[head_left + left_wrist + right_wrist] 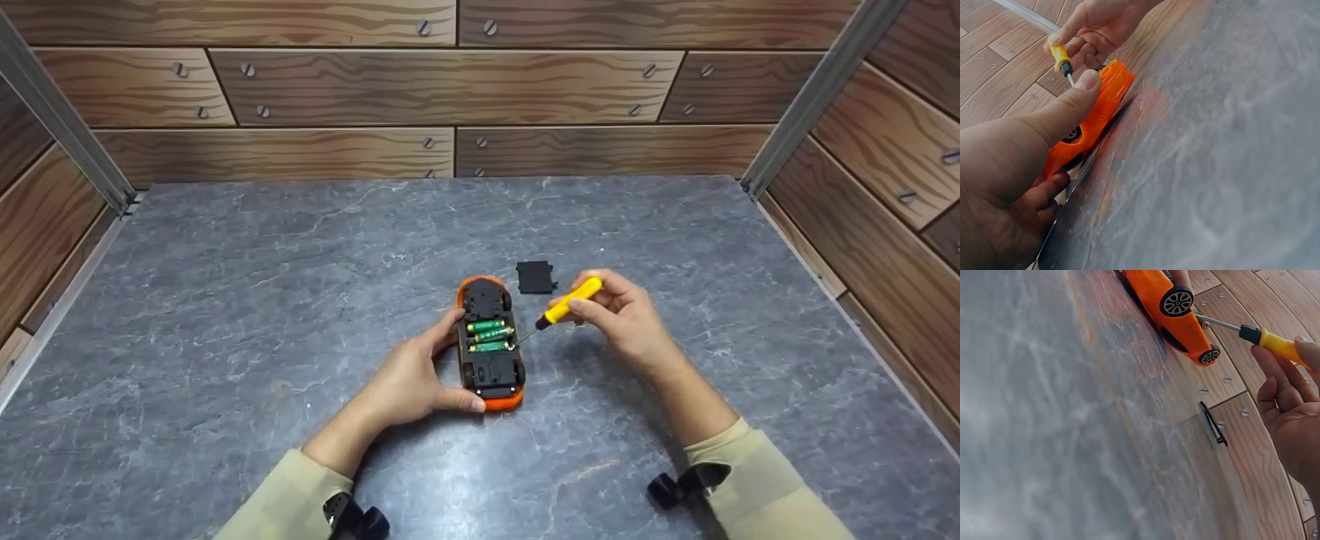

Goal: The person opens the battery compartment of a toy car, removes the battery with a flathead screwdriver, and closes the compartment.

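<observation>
An orange toy car point(502, 403) lies upside down on the tabletop, its black underside facing up. My left hand point(409, 379) grips it along its left side, thumb at the near end and fingers toward the far end. Several green batteries point(491, 336) sit in the open compartment in its middle; one lies at a slant. My right hand point(626, 319) holds a yellow-handled screwdriver point(571, 301) between thumb and fingers. The screwdriver's tip reaches the right edge of the compartment, by the nearest battery. In the right wrist view, the metal shaft point(1219, 322) meets the car's underside.
A black battery cover point(535, 277) lies on the table just beyond the car, to the right. The grey marbled tabletop point(262, 300) is bounded by wood-patterned panels point(450, 86) at the back and sides, with metal posts at the back corners.
</observation>
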Demonstrator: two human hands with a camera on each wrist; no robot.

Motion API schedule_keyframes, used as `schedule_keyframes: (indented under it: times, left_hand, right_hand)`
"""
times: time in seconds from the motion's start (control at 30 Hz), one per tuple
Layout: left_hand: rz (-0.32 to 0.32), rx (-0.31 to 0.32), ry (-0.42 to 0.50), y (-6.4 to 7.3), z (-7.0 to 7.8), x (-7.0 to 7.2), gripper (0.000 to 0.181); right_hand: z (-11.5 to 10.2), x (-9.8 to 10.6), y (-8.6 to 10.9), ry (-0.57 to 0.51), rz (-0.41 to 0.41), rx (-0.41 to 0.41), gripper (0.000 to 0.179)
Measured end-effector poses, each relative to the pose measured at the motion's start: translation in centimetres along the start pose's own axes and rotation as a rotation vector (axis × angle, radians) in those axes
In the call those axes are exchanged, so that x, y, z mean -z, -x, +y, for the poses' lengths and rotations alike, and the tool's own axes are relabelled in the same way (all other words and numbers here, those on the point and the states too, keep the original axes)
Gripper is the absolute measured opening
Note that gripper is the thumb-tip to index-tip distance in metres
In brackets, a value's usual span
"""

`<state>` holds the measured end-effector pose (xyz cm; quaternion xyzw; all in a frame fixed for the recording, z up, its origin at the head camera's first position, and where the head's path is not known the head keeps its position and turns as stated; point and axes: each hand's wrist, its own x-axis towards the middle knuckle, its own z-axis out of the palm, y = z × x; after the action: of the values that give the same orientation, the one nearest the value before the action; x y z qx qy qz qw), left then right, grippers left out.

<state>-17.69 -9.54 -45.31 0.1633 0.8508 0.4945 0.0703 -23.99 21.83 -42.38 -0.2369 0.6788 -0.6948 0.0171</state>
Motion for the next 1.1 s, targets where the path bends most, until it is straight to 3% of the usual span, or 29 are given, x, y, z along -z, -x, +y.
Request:
schedule_keyframes:
  times: [0.2,0.43,0.57,1.1]
  left_hand:
    - [0.002,-0.021,0.006,-0.01,-0.14,0.03,0.132]
    - [-0.005,-0.014,0.001,-0.07,-0.07,0.05,0.135]
    - [-0.006,-0.010,0.003,-0.03,-0.04,0.03,0.136]
    - [-0.005,-0.004,0.018,0.02,-0.15,0.02,0.134]
  right_hand:
    - [0.29,-0.05,-0.04,-0.025,0.025,-0.021,0.015]
    - [0.20,-0.44,0.07,0.022,-0.117,0.004,0.017]
    - [0.07,-0.29,0.04,0.028,-0.091,0.031,0.015]
    - [0.30,0.12,-0.03,0.053,-0.055,0.001,0.020]
